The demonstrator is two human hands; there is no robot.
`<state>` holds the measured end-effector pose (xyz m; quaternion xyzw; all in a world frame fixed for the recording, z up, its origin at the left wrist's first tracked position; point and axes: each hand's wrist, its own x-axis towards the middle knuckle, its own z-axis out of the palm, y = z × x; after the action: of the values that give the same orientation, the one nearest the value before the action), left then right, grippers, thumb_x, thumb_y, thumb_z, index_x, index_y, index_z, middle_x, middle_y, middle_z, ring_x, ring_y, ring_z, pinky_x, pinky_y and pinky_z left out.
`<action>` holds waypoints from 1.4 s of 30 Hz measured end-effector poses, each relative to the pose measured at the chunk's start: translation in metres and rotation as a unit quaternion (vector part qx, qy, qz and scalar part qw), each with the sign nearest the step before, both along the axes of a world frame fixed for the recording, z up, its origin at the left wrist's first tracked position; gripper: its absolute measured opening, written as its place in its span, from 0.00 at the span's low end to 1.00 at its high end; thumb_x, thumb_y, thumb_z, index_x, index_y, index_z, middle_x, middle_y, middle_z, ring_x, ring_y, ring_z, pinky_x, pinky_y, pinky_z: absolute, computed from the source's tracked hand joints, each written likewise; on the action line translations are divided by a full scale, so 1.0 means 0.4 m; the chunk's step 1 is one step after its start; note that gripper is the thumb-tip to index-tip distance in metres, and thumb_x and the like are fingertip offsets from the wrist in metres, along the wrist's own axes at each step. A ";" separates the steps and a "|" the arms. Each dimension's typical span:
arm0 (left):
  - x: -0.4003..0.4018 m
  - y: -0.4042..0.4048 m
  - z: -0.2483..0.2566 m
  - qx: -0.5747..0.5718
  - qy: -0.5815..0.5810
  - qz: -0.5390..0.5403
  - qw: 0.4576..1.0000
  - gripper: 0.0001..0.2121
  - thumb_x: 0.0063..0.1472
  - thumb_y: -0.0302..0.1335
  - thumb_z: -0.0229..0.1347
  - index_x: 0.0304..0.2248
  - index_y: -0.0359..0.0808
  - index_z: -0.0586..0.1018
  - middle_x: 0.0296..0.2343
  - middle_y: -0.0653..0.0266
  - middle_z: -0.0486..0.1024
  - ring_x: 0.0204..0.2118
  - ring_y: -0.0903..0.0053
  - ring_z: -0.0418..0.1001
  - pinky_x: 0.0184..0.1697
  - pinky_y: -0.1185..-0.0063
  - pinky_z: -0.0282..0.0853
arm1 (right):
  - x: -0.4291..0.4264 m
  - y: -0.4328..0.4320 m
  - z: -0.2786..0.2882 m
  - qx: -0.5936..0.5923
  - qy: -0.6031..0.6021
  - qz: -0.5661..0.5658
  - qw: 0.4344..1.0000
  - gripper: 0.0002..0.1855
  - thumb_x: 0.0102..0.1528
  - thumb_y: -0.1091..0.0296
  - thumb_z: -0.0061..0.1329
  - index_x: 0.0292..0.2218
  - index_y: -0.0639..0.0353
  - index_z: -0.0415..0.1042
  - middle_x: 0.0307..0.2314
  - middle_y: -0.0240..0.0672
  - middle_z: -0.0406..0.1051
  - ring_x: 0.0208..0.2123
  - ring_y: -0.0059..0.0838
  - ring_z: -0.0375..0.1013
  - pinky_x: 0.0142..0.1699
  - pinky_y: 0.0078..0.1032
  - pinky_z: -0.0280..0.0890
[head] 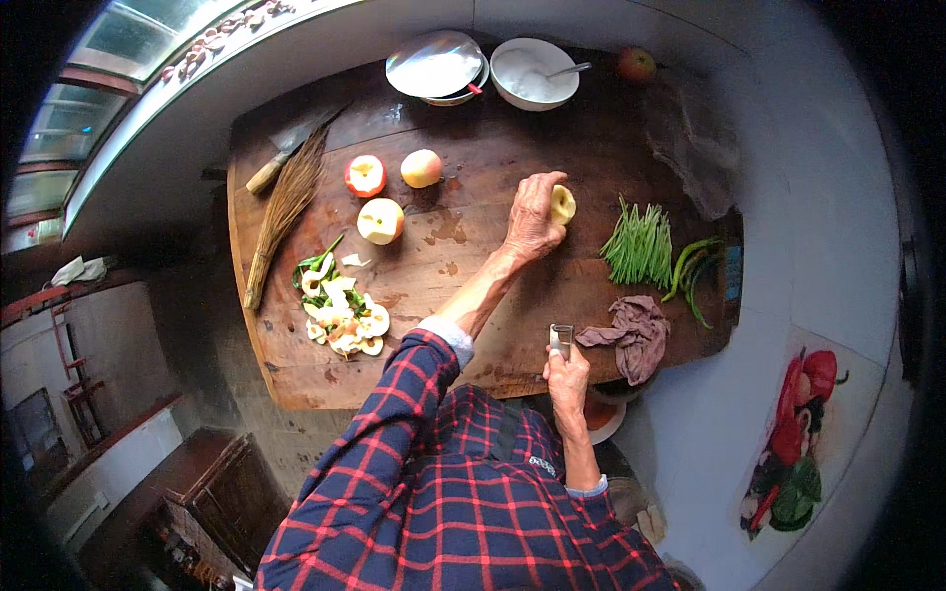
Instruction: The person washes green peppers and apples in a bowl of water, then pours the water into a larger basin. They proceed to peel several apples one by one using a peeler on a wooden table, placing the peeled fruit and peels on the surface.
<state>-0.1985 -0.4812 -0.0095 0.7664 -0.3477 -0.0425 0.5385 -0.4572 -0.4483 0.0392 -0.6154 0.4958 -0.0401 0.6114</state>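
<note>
My left hand point(533, 214) reaches across the wooden table and has its fingers around a pale peeled apple point(563, 205) with a hollow at its end. Near the front edge, my right hand point(567, 373) grips a metal peeler point(562, 337). Left of my left hand stand several partly peeled apples: one with red skin around its side point(365, 176), one yellow and pink point(421, 168), and one mostly pale point(380, 221). A heap of apple peelings point(346, 318) lies with green leaves at the left. A crumpled mauve cloth point(639, 338) is right of the peeler.
A straw whisk broom point(290, 214) and a wooden-handled knife point(270, 171) lie at the left. A lidded bowl point(436, 68), a bowl of white granules with a spoon point(533, 77) and an apple point(636, 65) stand at the back. Cut green stalks point(640, 244) and green chillies point(691, 273) lie right.
</note>
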 end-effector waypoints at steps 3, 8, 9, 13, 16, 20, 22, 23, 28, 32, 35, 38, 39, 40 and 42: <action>-0.004 -0.006 -0.009 -0.002 -0.016 -0.005 1.000 0.35 0.34 0.16 0.59 0.48 0.38 0.67 0.43 0.54 0.68 0.48 0.55 0.64 0.53 0.68 0.63 | -0.001 -0.029 0.000 0.003 0.008 0.011 1.000 0.07 0.57 0.74 0.40 0.32 0.66 0.70 0.15 0.28 0.65 0.15 0.17 0.63 0.20 0.20 0.58; -0.034 0.060 0.013 0.049 -0.011 -0.022 0.999 0.42 0.35 0.17 0.63 0.54 0.39 0.62 0.50 0.52 0.63 0.54 0.54 0.61 0.58 0.66 0.58 | 0.029 -0.051 -0.031 -0.020 0.017 0.080 0.996 0.08 0.56 0.73 0.41 0.33 0.66 0.71 0.14 0.30 0.66 0.15 0.19 0.65 0.20 0.21 0.59; -0.036 0.075 0.024 0.052 -0.001 -0.022 0.998 0.43 0.36 0.18 0.65 0.55 0.39 0.61 0.51 0.52 0.63 0.54 0.53 0.60 0.58 0.66 0.58 | 0.042 -0.054 -0.029 -0.021 0.019 0.094 0.995 0.08 0.56 0.73 0.41 0.33 0.66 0.71 0.14 0.30 0.66 0.15 0.19 0.65 0.20 0.21 0.59; -0.033 0.158 0.077 0.037 -0.018 0.069 0.997 0.40 0.40 0.22 0.66 0.55 0.35 0.63 0.50 0.51 0.64 0.55 0.58 0.61 0.60 0.67 0.56 | 0.092 -0.062 -0.035 -0.020 -0.011 0.112 0.993 0.07 0.57 0.74 0.41 0.33 0.67 0.71 0.15 0.29 0.66 0.15 0.18 0.64 0.20 0.21 0.58; -0.024 0.278 0.100 0.017 -0.061 0.237 0.969 0.33 0.44 0.24 0.66 0.51 0.32 0.67 0.49 0.54 0.66 0.53 0.62 0.63 0.58 0.70 0.57 | 0.097 -0.078 -0.052 -0.018 -0.016 0.119 0.993 0.06 0.57 0.76 0.42 0.34 0.68 0.70 0.17 0.28 0.66 0.15 0.16 0.63 0.20 0.17 0.56; 0.011 0.457 0.061 0.121 -0.046 0.358 0.925 0.42 0.41 0.29 0.69 0.55 0.34 0.60 0.50 0.53 0.63 0.53 0.60 0.61 0.56 0.67 0.57 | 0.121 -0.072 -0.043 -0.020 -0.029 0.140 0.990 0.06 0.57 0.75 0.43 0.34 0.68 0.70 0.17 0.27 0.66 0.15 0.16 0.63 0.20 0.18 0.56; 0.040 0.502 0.044 0.166 -0.081 0.348 0.919 0.45 0.39 0.31 0.70 0.56 0.34 0.58 0.50 0.53 0.63 0.54 0.60 0.61 0.57 0.67 0.56 | 0.130 -0.074 -0.048 -0.023 -0.041 0.152 0.987 0.06 0.57 0.74 0.43 0.33 0.66 0.71 0.16 0.26 0.65 0.16 0.16 0.63 0.20 0.18 0.56; 0.053 0.516 0.039 0.187 -0.101 0.337 0.917 0.46 0.38 0.32 0.71 0.56 0.34 0.58 0.50 0.53 0.63 0.54 0.60 0.60 0.57 0.67 0.56 | 0.139 -0.075 -0.063 -0.066 -0.029 0.169 0.983 0.06 0.57 0.73 0.43 0.33 0.65 0.70 0.16 0.28 0.66 0.16 0.19 0.65 0.21 0.21 0.59; 0.081 0.516 -0.005 0.114 -0.022 0.320 0.940 0.42 0.41 0.29 0.69 0.55 0.34 0.61 0.48 0.52 0.66 0.51 0.62 0.65 0.55 0.70 0.62 | 0.169 -0.148 -0.053 -0.250 -0.020 0.166 0.954 0.07 0.56 0.70 0.45 0.31 0.65 0.67 0.17 0.51 0.67 0.19 0.53 0.68 0.26 0.41 0.62; 0.079 0.505 0.013 0.142 -0.028 0.322 0.936 0.40 0.38 0.29 0.70 0.53 0.34 0.65 0.45 0.52 0.69 0.49 0.63 0.68 0.54 0.71 0.63 | 0.159 -0.166 -0.034 -0.240 -0.015 0.162 0.957 0.07 0.56 0.70 0.45 0.33 0.66 0.68 0.17 0.49 0.68 0.18 0.47 0.70 0.25 0.39 0.62; 0.078 0.521 0.035 0.088 0.034 0.314 0.945 0.39 0.36 0.30 0.71 0.50 0.34 0.67 0.44 0.53 0.70 0.48 0.65 0.69 0.52 0.72 0.65 | 0.173 -0.131 -0.036 -0.240 -0.019 0.178 0.954 0.06 0.57 0.71 0.45 0.33 0.66 0.68 0.16 0.48 0.67 0.18 0.46 0.70 0.24 0.38 0.62; 0.042 0.565 0.084 0.083 0.042 0.313 0.945 0.38 0.35 0.29 0.72 0.48 0.32 0.68 0.42 0.57 0.71 0.44 0.70 0.71 0.48 0.75 0.69 | 0.208 -0.068 -0.014 -0.233 -0.035 0.220 0.947 0.05 0.56 0.73 0.45 0.34 0.65 0.68 0.16 0.48 0.67 0.18 0.47 0.70 0.24 0.38 0.62; 0.029 0.582 0.088 0.066 0.081 0.310 0.945 0.38 0.35 0.29 0.73 0.48 0.31 0.68 0.42 0.57 0.71 0.45 0.71 0.71 0.48 0.76 0.69 | 0.227 -0.046 -0.001 -0.235 -0.050 0.241 0.940 0.05 0.55 0.74 0.45 0.34 0.64 0.67 0.16 0.49 0.67 0.19 0.47 0.70 0.25 0.38 0.63; 0.008 0.584 0.111 0.004 0.117 0.298 0.947 0.37 0.34 0.27 0.72 0.46 0.32 0.68 0.41 0.57 0.71 0.44 0.68 0.71 0.49 0.74 0.68 | 0.240 -0.025 0.014 -0.237 -0.061 0.257 0.935 0.05 0.55 0.75 0.45 0.35 0.64 0.67 0.17 0.49 0.67 0.19 0.48 0.70 0.25 0.37 0.63; -0.034 0.616 0.164 -0.079 0.221 0.257 0.938 0.37 0.36 0.26 0.72 0.47 0.31 0.67 0.42 0.59 0.71 0.45 0.74 0.70 0.50 0.77 0.68 | 0.271 0.023 0.050 -0.255 -0.121 0.290 0.914 0.09 0.52 0.77 0.45 0.38 0.63 0.66 0.19 0.50 0.68 0.21 0.50 0.71 0.25 0.37 0.64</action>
<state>-0.2122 -0.2349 0.0560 0.7560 -0.0134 -0.0431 0.6530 -0.3486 -0.4390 0.0593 -0.8577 0.1902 -0.0601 0.4739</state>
